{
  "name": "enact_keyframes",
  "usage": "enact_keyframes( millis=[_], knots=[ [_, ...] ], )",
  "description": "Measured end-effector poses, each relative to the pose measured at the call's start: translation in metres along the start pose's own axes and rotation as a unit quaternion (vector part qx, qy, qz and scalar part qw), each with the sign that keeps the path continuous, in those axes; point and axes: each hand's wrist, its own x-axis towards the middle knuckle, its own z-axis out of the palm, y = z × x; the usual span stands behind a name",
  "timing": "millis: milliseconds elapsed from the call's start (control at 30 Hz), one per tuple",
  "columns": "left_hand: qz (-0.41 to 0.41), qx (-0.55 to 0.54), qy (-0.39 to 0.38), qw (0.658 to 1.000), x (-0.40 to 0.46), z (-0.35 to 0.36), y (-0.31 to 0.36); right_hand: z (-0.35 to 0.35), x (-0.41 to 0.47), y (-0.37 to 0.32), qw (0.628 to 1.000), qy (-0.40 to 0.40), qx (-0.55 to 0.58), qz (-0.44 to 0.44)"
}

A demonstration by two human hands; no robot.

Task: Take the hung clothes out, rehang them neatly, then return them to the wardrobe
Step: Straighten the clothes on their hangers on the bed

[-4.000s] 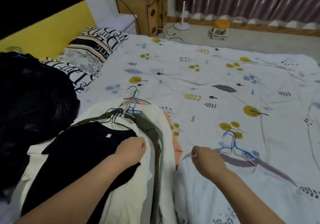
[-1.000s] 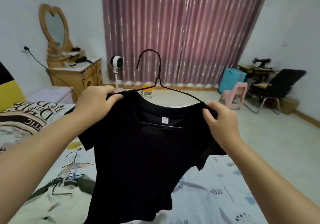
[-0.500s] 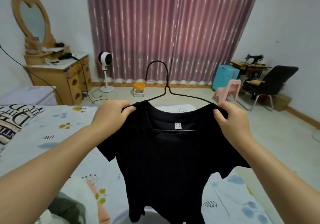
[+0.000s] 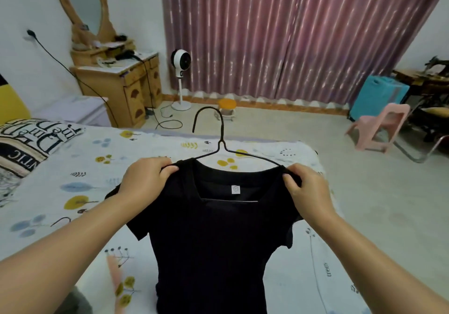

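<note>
Black T-shirt (image 4: 213, 236) hung on wire hanger (image 4: 220, 141) above the bed (image 4: 80, 168), frame centre. Left hand (image 4: 145, 180) at 9 o'clock and right hand (image 4: 307, 190) at 3 pinched the shoulders (seams best squared evenly over hanger ends).

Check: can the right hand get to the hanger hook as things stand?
Probably yes, once it lets go. The right hand grips the black T-shirt at its shoulder, and the hanger hook stands bare above the collar with nothing in front of it. The left hand holds the other shoulder.
</note>
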Motion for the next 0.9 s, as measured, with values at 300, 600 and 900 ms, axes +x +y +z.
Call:
enact_keyframes(
  millis=[300,600,900],
  knots=[
    [-0.060,0.043,-0.067,0.995,0.054,0.121,-0.069,0.130,0.047,0.062,0.994,-0.091,-0.024,0.049],
    [0.003,0.168,-0.078,0.983,0.100,0.252,-0.142,0.257,0.085,0.125,0.982,-0.133,-0.116,0.062],
    [-0.055,0.090,-0.125,0.986,0.124,0.367,-0.187,0.370,0.096,0.186,0.979,-0.140,-0.077,0.125]
  ],
)
